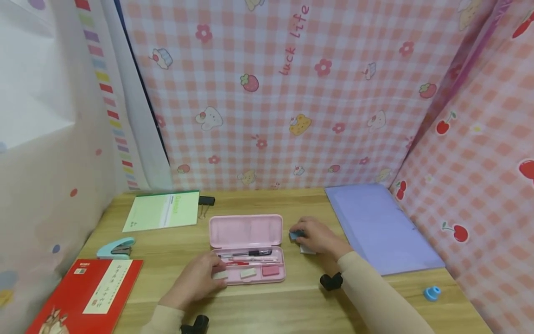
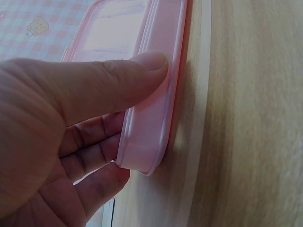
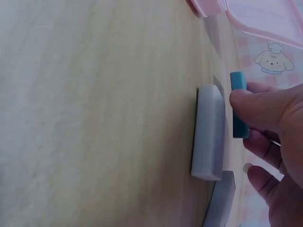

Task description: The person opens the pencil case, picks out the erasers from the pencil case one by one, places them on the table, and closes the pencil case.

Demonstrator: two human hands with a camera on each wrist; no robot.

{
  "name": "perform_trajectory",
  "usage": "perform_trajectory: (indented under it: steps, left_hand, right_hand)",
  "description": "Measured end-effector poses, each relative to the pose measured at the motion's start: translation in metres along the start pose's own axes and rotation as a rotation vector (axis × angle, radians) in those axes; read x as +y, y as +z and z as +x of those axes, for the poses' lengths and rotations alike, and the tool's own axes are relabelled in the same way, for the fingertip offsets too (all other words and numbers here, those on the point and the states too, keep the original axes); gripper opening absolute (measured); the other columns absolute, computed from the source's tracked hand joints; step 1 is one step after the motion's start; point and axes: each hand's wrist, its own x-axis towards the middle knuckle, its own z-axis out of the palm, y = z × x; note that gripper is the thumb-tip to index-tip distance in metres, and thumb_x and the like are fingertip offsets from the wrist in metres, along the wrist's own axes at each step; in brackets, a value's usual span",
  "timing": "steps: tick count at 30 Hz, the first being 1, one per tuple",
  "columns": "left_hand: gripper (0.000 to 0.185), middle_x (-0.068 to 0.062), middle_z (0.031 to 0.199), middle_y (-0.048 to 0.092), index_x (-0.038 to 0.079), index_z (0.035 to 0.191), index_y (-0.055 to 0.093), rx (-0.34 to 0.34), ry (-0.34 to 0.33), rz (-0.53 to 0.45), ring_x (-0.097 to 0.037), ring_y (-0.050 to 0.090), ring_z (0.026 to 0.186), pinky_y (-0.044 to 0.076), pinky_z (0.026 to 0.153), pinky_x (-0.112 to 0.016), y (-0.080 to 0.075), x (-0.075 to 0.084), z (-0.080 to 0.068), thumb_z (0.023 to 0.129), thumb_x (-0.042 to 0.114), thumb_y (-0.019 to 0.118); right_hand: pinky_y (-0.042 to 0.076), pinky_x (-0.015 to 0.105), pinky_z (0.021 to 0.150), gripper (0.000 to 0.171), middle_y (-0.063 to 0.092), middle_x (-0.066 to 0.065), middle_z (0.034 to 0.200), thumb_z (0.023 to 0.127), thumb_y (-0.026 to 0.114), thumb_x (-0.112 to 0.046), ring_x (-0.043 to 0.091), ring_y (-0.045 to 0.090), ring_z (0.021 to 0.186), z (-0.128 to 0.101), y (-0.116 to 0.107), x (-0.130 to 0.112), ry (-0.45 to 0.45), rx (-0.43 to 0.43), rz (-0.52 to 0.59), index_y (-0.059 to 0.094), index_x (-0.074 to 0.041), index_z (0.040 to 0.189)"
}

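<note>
A pink pencil case (image 1: 246, 231) lies with its lid swung back. Inside are a black pen (image 1: 259, 253), a red pen (image 1: 237, 263), a pink eraser (image 1: 270, 270) and white erasers (image 1: 248, 272). My left hand (image 1: 198, 278) grips the case's left end, thumb along the front wall and fingers round the corner. Right of the case, my right hand (image 1: 319, 236) pinches a teal-blue eraser (image 3: 240, 125) between thumb and fingers. Close beside it on the table is a white eraser (image 3: 208, 135); a greyish block (image 3: 222, 201) lies beyond that, partly cut off.
A purple folder (image 1: 384, 232) covers the right side, with a small blue cap-like piece (image 1: 432, 293) in front. On the left are a green notebook (image 1: 162, 211), a black binder clip (image 1: 206, 201), a light-blue stapler (image 1: 117, 249) and a red book (image 1: 89, 292). Checked cloth walls the back and right.
</note>
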Motion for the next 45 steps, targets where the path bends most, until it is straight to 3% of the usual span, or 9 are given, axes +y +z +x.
perform_trajectory:
  steps: [12,20,23,28,33,38,45]
  left_hand:
    - [0.026,0.006,0.088,0.057,0.014,0.085,0.07,-0.005,0.026,0.006,-0.014,0.055,0.083,0.049,0.081,-0.04,-0.002,0.003,0.002,0.068,0.025,0.087]
    - [0.026,0.003,0.096,0.062,0.015,0.088,0.07,-0.032,0.009,0.006,-0.018,0.058,0.093,0.049,0.088,-0.044,0.0,0.006,0.004,0.069,0.025,0.086]
    - [0.026,0.002,0.097,0.062,0.014,0.087,0.07,-0.018,0.017,0.009,-0.02,0.058,0.094,0.049,0.089,-0.044,0.0,0.006,0.004,0.069,0.025,0.086]
    - [0.027,0.001,0.096,0.062,0.013,0.087,0.071,0.002,0.034,0.015,-0.02,0.059,0.093,0.049,0.088,-0.044,0.0,0.006,0.005,0.068,0.024,0.086]
    - [0.027,0.002,0.096,0.061,0.014,0.088,0.071,-0.001,0.012,0.013,-0.019,0.058,0.092,0.049,0.089,-0.044,-0.003,0.006,0.004,0.068,0.025,0.086]
    - [0.027,0.003,0.095,0.061,0.014,0.088,0.071,-0.003,0.002,0.013,-0.018,0.058,0.092,0.049,0.088,-0.043,-0.004,0.004,0.003,0.069,0.025,0.086]
    - [0.027,0.005,0.09,0.058,0.013,0.088,0.071,-0.008,0.009,0.006,-0.015,0.056,0.087,0.049,0.085,-0.042,-0.003,0.001,-0.001,0.069,0.025,0.086]
  right_hand:
    - [0.048,0.039,0.089,0.024,0.063,0.002,0.105,0.085,0.073,-0.011,0.018,0.057,0.097,0.0,0.007,0.005,0.047,-0.016,0.052,0.071,-0.013,0.109]
    - [0.048,0.041,0.092,0.024,0.065,0.002,0.106,0.085,0.072,-0.011,0.02,0.059,0.102,-0.005,0.007,0.007,0.098,0.028,0.088,0.071,-0.01,0.109]
    - [0.049,0.04,0.09,0.022,0.065,0.001,0.104,0.085,0.072,-0.012,0.02,0.06,0.1,-0.009,0.005,0.0,0.078,0.074,0.089,0.071,-0.009,0.107]
    - [0.05,0.04,0.089,0.02,0.067,0.003,0.1,0.085,0.073,-0.012,0.021,0.06,0.098,-0.028,0.005,-0.029,-0.042,0.16,0.075,0.072,-0.008,0.105]
    - [0.05,0.039,0.091,0.022,0.067,0.001,0.106,0.086,0.071,-0.018,0.019,0.059,0.104,-0.047,0.021,-0.064,-0.167,0.156,0.019,0.072,-0.012,0.107]
    - [0.05,0.031,0.085,0.021,0.064,-0.004,0.1,0.087,0.071,-0.024,0.011,0.055,0.096,-0.051,0.038,-0.081,-0.188,0.127,-0.024,0.071,-0.016,0.106]
    - [0.048,0.033,0.089,0.023,0.067,-0.003,0.105,0.088,0.069,-0.026,0.014,0.055,0.101,-0.049,0.047,-0.086,-0.179,0.117,-0.041,0.072,-0.015,0.108]
